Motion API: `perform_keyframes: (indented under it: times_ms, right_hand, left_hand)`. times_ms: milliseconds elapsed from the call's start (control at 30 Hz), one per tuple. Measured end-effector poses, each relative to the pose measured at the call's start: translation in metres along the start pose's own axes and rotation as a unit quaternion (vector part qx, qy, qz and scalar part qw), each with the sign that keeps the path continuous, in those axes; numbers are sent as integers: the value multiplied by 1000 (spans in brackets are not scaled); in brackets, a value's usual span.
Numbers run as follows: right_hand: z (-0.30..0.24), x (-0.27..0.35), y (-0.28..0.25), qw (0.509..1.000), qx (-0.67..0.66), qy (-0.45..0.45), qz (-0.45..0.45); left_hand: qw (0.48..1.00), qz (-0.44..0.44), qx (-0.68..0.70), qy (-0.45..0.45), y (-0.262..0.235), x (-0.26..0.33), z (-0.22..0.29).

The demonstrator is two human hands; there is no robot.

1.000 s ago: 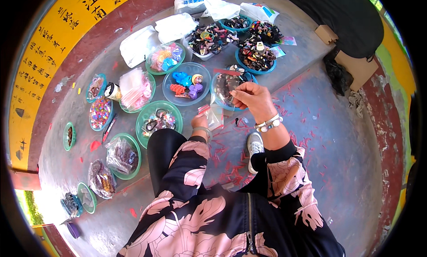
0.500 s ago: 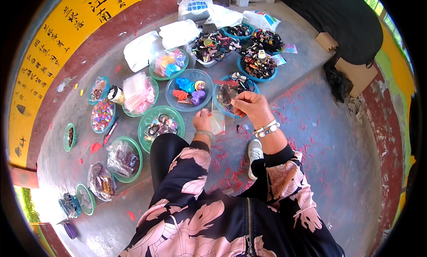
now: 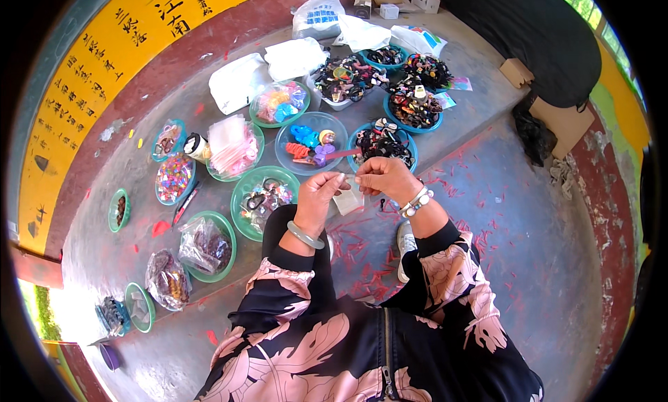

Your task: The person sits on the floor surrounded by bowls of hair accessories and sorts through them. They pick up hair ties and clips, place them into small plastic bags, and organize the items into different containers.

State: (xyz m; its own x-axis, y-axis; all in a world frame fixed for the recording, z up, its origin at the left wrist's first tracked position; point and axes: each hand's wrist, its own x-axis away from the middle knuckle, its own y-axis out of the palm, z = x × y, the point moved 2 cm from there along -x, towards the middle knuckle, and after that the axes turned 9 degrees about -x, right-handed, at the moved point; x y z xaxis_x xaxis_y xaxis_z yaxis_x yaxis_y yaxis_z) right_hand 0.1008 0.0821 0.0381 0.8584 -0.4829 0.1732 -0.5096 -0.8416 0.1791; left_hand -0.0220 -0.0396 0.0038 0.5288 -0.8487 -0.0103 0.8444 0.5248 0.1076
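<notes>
The person sat over a concrete floor point(image 3: 529, 214) with both hands raised in front of the chest, fingertips meeting. The left hand point(image 3: 319, 193) had its fingers pinched shut on the upper edge of a small clear plastic bag point(image 3: 348, 200), which hung down from the pinch between the two wrists. The right hand point(image 3: 384, 178) was closed in a pinch too, its fingers point(image 3: 363, 182) touching the same top edge of the bag just beside the left fingertips; whether they also held some tiny item there could not be told. A pale bangle point(image 3: 306, 235) ringed the left wrist and a beaded bracelet point(image 3: 417, 202) the right.

Just beyond the hands, on the raised concrete step point(image 3: 125, 249), stood a clear bowl of bright coloured pieces point(image 3: 310, 143), a blue-rimmed bowl of dark hair accessories point(image 3: 384, 142) to its right, and a green bowl of mixed small items point(image 3: 263, 193) nearest the left hand. Farther left lay a green bowl holding a stack of clear bags point(image 3: 232, 149) and a green bowl with a filled bag point(image 3: 203, 245). White plastic bags point(image 3: 240, 82) lay at the far side. Red scraps littered the floor below the hands.
</notes>
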Motion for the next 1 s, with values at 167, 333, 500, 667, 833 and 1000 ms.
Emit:
perform_keyframes:
  times_ms: [167, 333, 500, 667, 833, 1000]
  right_hand:
    - [15, -4, 4, 1000, 11, 21, -20]
    - [16, -4, 5, 1000, 1, 12, 13]
    - [19, -6, 1, 1000, -10, -4, 25]
    - [20, -7, -2, 999, -4, -6, 45]
    - [19, -7, -2, 999, 21, -18, 43]
    - [20, -8, -6, 998, 39, -13, 39]
  left_hand:
    - [994, 21, 99, -39, -4, 0, -7]
    - [989, -13, 133, -59, -1, -1, -9]
    - [989, -21, 132, -64, 4, 1, -2]
    - [989, -40, 133, -58, 6, -1, -5]
    - [990, -35, 126, -61, 5, -2, -11]
    - [992, -24, 111, -52, 7, -2, -9]
